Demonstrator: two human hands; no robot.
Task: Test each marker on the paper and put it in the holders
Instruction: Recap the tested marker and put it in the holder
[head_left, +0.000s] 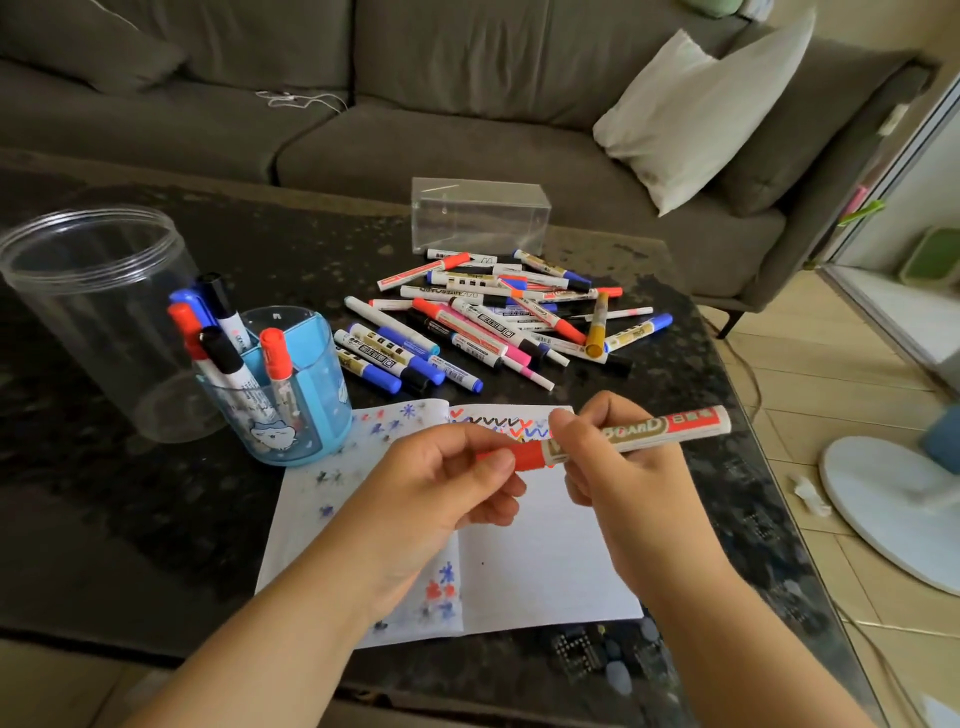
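Both grips clench one red marker (623, 434) above the paper (540, 566): the left hand (441, 483) pinches its red cap, the right hand (618, 467) holds the white barrel. Near the counter's (130, 519) left edge stands the blue holder (291, 395) with several markers, touching the paper's corner, beside a clear jar (98, 306). Toward the far edge lies the marker pile (498, 317). Bare counter stays open on the near left.
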